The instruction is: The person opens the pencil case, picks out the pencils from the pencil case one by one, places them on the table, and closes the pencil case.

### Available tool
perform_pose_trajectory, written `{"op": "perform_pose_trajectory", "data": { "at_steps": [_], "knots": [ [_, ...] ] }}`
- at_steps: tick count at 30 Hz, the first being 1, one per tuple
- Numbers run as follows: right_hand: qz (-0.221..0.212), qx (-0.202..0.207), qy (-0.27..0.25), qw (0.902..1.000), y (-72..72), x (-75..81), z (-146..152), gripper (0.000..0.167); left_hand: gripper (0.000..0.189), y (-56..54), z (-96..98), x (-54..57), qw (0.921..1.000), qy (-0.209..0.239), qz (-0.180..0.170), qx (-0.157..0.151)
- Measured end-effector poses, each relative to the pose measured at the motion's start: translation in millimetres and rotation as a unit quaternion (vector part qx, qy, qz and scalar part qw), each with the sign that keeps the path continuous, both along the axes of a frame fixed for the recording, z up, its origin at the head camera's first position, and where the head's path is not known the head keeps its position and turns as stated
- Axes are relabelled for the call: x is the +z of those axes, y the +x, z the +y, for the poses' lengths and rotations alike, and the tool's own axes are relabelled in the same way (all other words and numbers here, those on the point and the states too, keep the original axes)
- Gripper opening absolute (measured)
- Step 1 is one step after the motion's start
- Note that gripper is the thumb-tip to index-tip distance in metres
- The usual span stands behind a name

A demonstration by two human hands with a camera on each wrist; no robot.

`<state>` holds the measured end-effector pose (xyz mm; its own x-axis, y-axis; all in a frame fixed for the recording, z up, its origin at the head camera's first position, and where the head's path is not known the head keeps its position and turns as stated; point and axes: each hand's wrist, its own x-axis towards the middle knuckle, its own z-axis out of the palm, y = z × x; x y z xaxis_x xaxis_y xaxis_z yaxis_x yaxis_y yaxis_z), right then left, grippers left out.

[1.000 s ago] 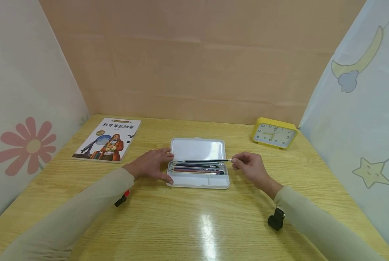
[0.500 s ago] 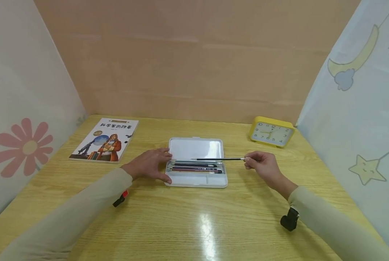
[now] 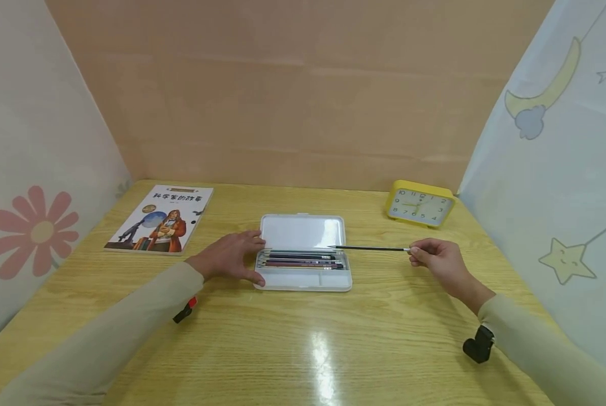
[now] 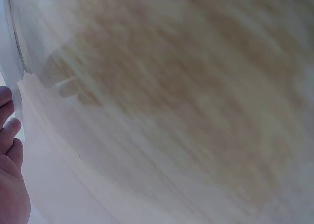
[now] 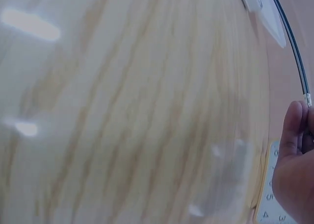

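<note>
An opened white pencil case (image 3: 303, 282) lies mid-table, lid folded back, several pencils (image 3: 298, 262) side by side in its rear compartment. My left hand (image 3: 229, 258) rests against the case's left end, its thumb by the front corner and its fingers spread near the hinge. My right hand (image 3: 442, 265) pinches a dark pencil (image 3: 371, 248) by its light-coloured end. The pencil is level above the table, and its sharpened tip points left, over the case's right edge. In the right wrist view the pencil (image 5: 294, 50) extends upward from the thumb and fingers.
A book (image 3: 161, 220) with an illustrated cover lies at the back left. The yellow alarm clock (image 3: 420, 204) stands at the back right. Pale decorated panels flank the wooden table (image 3: 262, 349), and a brown backdrop (image 3: 303, 101) closes the rear.
My right hand has moved right, drawing the dark pencil away from the others until only its tip overlaps the case. The left hand has stayed against the case; the view has shifted slightly.
</note>
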<state>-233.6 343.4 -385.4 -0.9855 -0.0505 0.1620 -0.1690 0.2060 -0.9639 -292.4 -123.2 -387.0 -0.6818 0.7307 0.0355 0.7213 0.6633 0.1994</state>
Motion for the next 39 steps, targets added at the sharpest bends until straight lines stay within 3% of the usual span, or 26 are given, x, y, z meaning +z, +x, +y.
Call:
{"op": "perform_pose_trajectory", "data": {
  "at_steps": [5, 21, 29, 39],
  "knots": [
    [-0.010, -0.002, -0.014, 0.9999, -1.3, 1.5, 16, 0.029, 0.098, 0.1, -1.7, -0.9, 1.0000, 0.000, 0.002, 0.002],
    [-0.048, -0.004, 0.025, 0.9985, -2.9, -1.5, 48, 0.032, 0.098, 1.4, -2.5, -2.2, 1.0000, 0.005, -0.003, 0.008],
    [-0.059, -0.037, 0.099, 0.9927, -7.3, -4.8, 47, 0.035, 0.096, 1.8, -1.4, -2.8, 0.9999, 0.008, -0.002, 0.012],
    [-0.088, -0.085, 0.212, 0.9696, -15.4, -11.3, 47, 0.030, 0.099, 0.2, -0.1, -3.8, 0.9999, 0.008, 0.010, 0.003]
  ]
}}
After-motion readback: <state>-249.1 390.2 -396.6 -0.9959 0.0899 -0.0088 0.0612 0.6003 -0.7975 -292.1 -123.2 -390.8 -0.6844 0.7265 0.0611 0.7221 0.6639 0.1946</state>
